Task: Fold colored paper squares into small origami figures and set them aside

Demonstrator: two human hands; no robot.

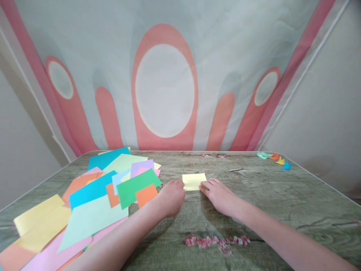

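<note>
Midway across the wood-grained table (pixel 267 214), a small pale yellow paper (pixel 194 181) sits between the person's two hands, its longer sides running left to right. The left hand (pixel 172 197), fingers curled in and knuckles up, touches the paper's left edge. The right hand (pixel 220 196) meets it at the near right corner, fingertips drawn together there. Both hands are on the paper, but I cannot tell whether either pinches it or only presses it down (the undersides of the fingers are hidden).

Just beside the left hand begins a loose, overlapping spread of coloured sheets. Closest are a green sheet (pixel 137 188) and, lapping over its near right corner, an orange square (pixel 147 195). Farther left lie a blue sheet (pixel 91 191), a pale mint sheet (pixel 94 220) partly covering it, and a yellow sheet (pixel 39 214). Behind the green sheet shows a lilac sheet (pixel 142 166), and a teal sheet (pixel 105 159) reaches toward the far edge.

At the far right corner, well apart from the hands, four small folded paper pieces (pixel 280 161) form a short row: light green, orange, yellow, blue. A pink blossom pattern (pixel 203 241) crosses the tabletop nearer the person, between the forearms. Beyond the table rises a pale backdrop (pixel 214 49) with pink arched shapes
</note>
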